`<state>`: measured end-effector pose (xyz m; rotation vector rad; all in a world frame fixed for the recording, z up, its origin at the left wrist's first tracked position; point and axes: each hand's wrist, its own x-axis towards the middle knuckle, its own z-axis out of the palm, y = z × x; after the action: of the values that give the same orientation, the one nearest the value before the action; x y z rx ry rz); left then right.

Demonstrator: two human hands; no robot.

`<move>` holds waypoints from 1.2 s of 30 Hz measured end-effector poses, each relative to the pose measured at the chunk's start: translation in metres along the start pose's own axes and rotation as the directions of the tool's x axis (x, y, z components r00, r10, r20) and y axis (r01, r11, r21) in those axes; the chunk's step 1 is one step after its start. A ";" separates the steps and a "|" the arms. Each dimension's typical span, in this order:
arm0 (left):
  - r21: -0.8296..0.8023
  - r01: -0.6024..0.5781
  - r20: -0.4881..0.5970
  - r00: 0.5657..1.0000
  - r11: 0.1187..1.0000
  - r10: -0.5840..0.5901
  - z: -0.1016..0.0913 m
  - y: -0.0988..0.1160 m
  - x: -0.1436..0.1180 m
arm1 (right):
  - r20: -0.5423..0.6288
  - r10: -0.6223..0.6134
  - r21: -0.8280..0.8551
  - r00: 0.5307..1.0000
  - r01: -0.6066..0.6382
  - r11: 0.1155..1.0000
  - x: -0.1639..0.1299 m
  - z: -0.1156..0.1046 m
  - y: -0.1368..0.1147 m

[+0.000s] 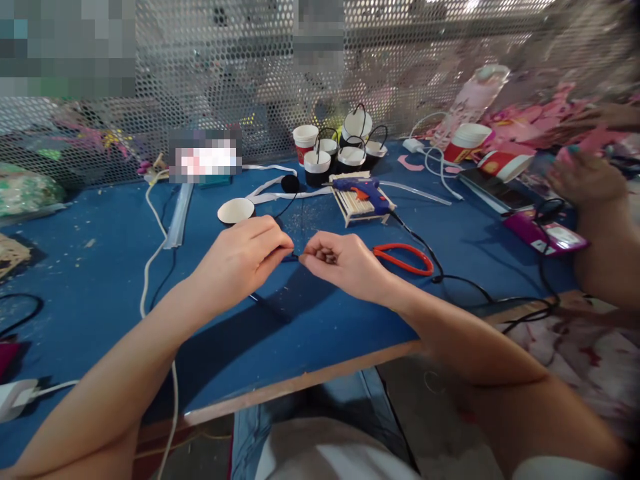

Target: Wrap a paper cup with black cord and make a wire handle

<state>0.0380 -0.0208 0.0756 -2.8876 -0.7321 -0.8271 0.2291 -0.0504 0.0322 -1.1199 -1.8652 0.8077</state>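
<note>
In front of my chest, my left hand (245, 257) pinches one part of a thin black cord (295, 257), thumb against fingertips. My right hand (347, 263) is closed on the same cord a short way to the right, fingers curled. Below the left hand, a dark thin length (257, 298) shows over the table; whether it belongs to the cord I cannot tell. Just beyond the left hand stands a small cup (236, 211), white inside and dark outside. A round black piece (290, 183) lies behind it, with a black line running toward the hands.
A blue glue gun (363, 190) rests on a small stick stand (355, 213). Red-orange tool handles (404, 259) lie near my right hand. Several black-and-white cups with looped handles (351, 159) stand behind. Clear sticks (179, 217) lie left; another person's hand (590, 177) is at right.
</note>
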 end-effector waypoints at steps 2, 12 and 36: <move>-0.023 0.011 0.011 1.000 1.000 -0.011 0.000 -0.001 0.000 | 0.033 -0.005 0.010 0.999 0.005 1.000 0.000 -0.001 0.000; -0.127 0.056 0.016 0.998 0.990 -0.054 -0.002 0.003 0.001 | 0.048 0.095 0.345 0.994 -0.105 0.933 0.003 -0.004 -0.004; -0.430 0.269 0.171 0.962 0.862 -0.214 0.001 -0.001 0.004 | 0.134 0.059 0.354 0.989 -0.103 0.930 0.002 -0.008 -0.005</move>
<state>0.0405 -0.0178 0.0770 -3.3263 -1.0627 -0.9722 0.2334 -0.0503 0.0410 -0.9346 -1.6838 1.2333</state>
